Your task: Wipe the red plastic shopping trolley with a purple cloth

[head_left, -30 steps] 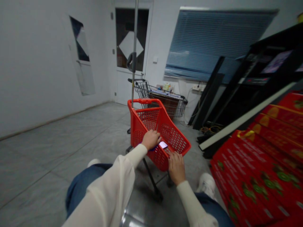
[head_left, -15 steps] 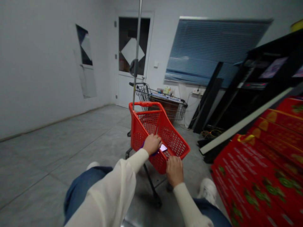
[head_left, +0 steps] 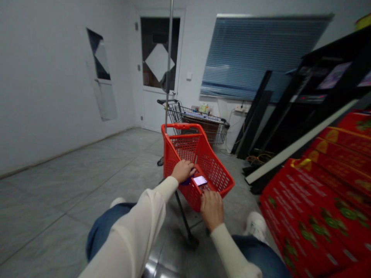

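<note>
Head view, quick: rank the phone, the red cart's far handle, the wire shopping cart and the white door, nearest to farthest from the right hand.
From the right hand:
1. phone, just ahead, in the red cart's near end
2. red cart's far handle, straight ahead at the cart's far end
3. wire shopping cart, beyond the red cart, by the back wall
4. white door, farthest, in the back wall

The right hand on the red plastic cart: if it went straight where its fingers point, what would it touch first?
From the right hand, probably the lit smartphone over the red plastic cart, though depth is unclear.
</note>
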